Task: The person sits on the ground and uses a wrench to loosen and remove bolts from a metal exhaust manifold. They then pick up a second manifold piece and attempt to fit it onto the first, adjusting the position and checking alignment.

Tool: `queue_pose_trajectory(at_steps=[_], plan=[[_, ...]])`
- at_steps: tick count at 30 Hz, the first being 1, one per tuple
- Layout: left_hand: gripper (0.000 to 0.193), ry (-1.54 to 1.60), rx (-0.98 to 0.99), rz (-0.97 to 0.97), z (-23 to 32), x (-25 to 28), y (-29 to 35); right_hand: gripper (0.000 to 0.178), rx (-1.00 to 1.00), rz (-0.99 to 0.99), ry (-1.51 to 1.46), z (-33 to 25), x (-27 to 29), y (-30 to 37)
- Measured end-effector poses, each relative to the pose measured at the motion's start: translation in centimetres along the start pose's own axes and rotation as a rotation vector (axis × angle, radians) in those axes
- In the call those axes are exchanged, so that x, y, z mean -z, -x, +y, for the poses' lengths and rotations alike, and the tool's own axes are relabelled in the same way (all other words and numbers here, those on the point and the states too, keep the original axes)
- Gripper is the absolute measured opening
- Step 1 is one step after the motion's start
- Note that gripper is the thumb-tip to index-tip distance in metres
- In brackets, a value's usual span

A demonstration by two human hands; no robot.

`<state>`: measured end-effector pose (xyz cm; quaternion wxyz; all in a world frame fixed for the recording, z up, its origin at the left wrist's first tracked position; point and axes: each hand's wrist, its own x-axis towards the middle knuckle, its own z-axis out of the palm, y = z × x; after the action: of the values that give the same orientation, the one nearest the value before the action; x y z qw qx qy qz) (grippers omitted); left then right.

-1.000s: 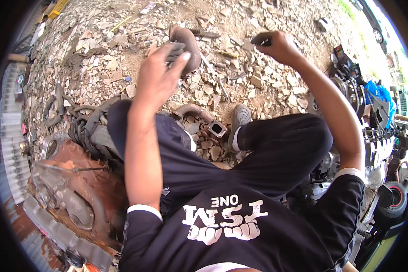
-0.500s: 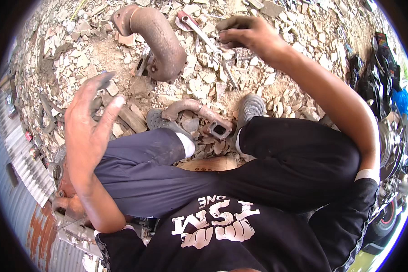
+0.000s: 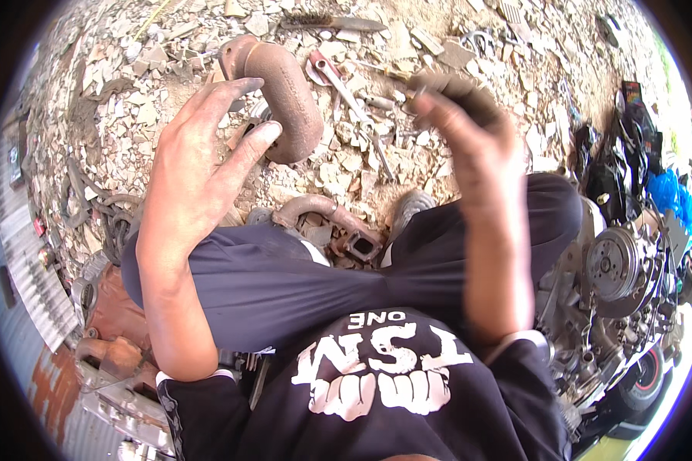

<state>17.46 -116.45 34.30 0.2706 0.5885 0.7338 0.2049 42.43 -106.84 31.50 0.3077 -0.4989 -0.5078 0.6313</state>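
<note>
My left hand [image 3: 200, 157] is open, thumb and fingers spread, beside a rusty elbow pipe [image 3: 288, 100] with a flange at its upper end. The fingertips overlap the pipe's left edge in view; I cannot tell whether they touch it. Over the stones to the right, my right hand [image 3: 473, 131] is smeared by motion, its dark-stained fingers bent. Whether it holds anything cannot be made out. Between the two hands lie a long wrench [image 3: 342, 88], a smaller wrench [image 3: 380, 154] and a short metal cylinder [image 3: 378, 101]. A curved pipe with a square flange [image 3: 361, 246] rests between my feet.
Broken stones cover the ground. A wire brush [image 3: 331, 23] lies at the far side. An engine with a round pulley [image 3: 613, 265] stands at my right, near black bags [image 3: 619, 157] and a blue bag [image 3: 671, 196]. Rusty metal castings [image 3: 115, 357] sit at my left.
My left hand has moved right and away from me, up to the elbow pipe. The right hand has shifted right and nearer. The view has tilted, showing more of the far ground.
</note>
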Motion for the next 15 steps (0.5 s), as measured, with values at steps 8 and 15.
queue_pose_trajectory(at_steps=[8, 15], plan=[[0.047, -0.042, 0.064, 0.052, -1.9, -3.0, 3.4, 0.024, -0.237, 0.139, -0.188, 18.5, -10.3, 5.6], [0.053, -0.067, 0.095, 0.059, -4.3, -6.1, 4.7, 0.024, -0.417, 0.180, 0.024, 19.9, -9.1, 2.5]])
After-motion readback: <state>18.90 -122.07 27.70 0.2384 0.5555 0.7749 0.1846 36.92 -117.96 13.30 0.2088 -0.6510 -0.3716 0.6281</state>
